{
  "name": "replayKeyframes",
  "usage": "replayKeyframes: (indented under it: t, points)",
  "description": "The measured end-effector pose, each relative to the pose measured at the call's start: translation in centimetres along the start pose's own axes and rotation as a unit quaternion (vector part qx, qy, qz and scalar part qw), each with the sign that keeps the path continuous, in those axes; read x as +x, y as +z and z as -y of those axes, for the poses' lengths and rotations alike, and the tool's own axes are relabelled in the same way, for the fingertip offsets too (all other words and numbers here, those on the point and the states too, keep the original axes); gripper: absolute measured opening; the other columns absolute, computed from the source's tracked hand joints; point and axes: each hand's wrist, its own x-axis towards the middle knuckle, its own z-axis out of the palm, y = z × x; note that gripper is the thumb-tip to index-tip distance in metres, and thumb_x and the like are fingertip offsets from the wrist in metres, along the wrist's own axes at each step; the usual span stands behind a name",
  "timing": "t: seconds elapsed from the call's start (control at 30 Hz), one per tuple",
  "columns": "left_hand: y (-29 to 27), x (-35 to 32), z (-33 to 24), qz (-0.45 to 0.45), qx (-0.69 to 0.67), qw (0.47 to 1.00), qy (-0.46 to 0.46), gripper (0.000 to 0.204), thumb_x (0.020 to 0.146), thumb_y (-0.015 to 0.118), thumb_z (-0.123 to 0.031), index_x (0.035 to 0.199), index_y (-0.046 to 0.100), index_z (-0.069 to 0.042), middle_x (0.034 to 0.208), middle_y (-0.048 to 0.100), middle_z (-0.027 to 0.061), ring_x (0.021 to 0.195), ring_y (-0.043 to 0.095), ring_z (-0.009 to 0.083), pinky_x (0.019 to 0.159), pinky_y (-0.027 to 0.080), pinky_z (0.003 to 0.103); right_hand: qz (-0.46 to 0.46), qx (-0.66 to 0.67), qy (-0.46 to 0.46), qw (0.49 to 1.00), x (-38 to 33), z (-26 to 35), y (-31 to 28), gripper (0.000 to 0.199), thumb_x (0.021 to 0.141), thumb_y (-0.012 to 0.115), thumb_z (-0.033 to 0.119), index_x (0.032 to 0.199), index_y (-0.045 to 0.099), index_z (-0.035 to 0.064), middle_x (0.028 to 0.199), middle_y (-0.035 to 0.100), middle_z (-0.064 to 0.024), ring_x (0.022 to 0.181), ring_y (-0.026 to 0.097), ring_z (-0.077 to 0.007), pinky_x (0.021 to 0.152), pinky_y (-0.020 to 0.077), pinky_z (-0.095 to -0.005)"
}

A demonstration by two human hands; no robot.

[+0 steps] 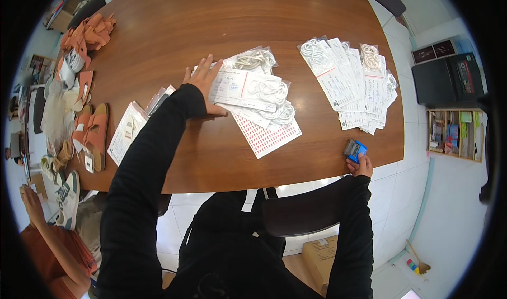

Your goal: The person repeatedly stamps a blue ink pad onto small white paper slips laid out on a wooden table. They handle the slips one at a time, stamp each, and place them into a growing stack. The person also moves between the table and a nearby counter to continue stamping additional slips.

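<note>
Near the frame's centre I have the left hand (203,81), fingers spread and loose, at the edge of glossy plastic packets (248,88) of flat cards (228,87) and looped, ropy cord (270,91); right of centre, the right hand's (362,166) fingers grip a boxy blue stamp (355,149) by the smooth, wood-grained bench's (317,167) edge.

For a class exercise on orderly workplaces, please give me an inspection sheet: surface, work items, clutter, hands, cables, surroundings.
Surface: brown wooden table.
Work items: middle packets with coiled cords, atop a red-patterned sheet; right-side packets, fanned.
Clutter: sandals, a white sneaker and orange pieces at the left.
Hands: left hand spread at the middle packets' left edge; right hand holding a blue stamp-like device.
Cables: coiled cords in packets; whether electrical, unclear.
Surroundings: another person's hand, dark chair, cardboard box, broom.
</note>
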Motion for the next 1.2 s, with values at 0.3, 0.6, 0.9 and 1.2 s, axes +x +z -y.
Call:
replayKeyframes:
  t: [0.3,0.6,0.9,1.2]
  points:
    - [-3.0,4.5,-5.0,0.023,0.067,0.997,0.034,0.137,0.046,0.087,-0.063,0.154,0.023,-0.009,0.157,0.026,0.0181,0.148,0.019,0.0367,0.115,0.012,0.064,0.003,0.009,0.024,1.0,-0.1,-0.1,0.2,0.038,0.091,0.07,0.025,0.116,0.054,0.0013,0.094,0.068,-0.0141,0.074,0.073,-0.031,0.059,0.0586,-0.034]
    - [-0.6,17.6,-24.2,-0.04,0.107,0.974,0.194,0.113,0.063,0.083,-0.057,0.152,0.03,-0.011,0.158,0.027,0.0132,0.147,0.024,0.0323,0.115,0.017,0.063,0.044,0.004,0.001,0.999,-1.1,0.3,0.8,0.029,0.094,0.066,0.019,0.114,0.059,-0.0006,0.091,0.07,-0.0103,0.07,0.071,-0.021,0.059,0.0566,-0.0291]
    - [5.2,15.0,-31.3,-0.021,-0.103,0.989,0.104,0.103,0.073,0.082,-0.037,0.15,0.026,0.0,0.156,0.021,0.0265,0.143,0.03,0.0387,0.113,0.034,0.047,0.107,0.034,-0.002,0.994,-1.6,0.4,0.5,0.031,0.093,0.067,0.016,0.117,0.057,-0.0019,0.092,0.07,-0.0098,0.074,0.071,-0.0204,0.061,0.0571,-0.0273]
    - [1.6,4.3,-29.1,-0.364,-0.127,0.89,0.244,0.041,0.066,0.069,-0.002,0.107,0.07,-0.004,0.114,0.066,0.0131,0.109,0.061,0.0368,0.092,0.05,0.047,0.161,0.076,0.012,0.984,-0.9,0.2,-0.2,0.032,0.094,0.066,0.016,0.116,0.054,-0.0036,0.094,0.069,-0.0122,0.075,0.071,-0.022,0.061,0.0583,-0.0287]
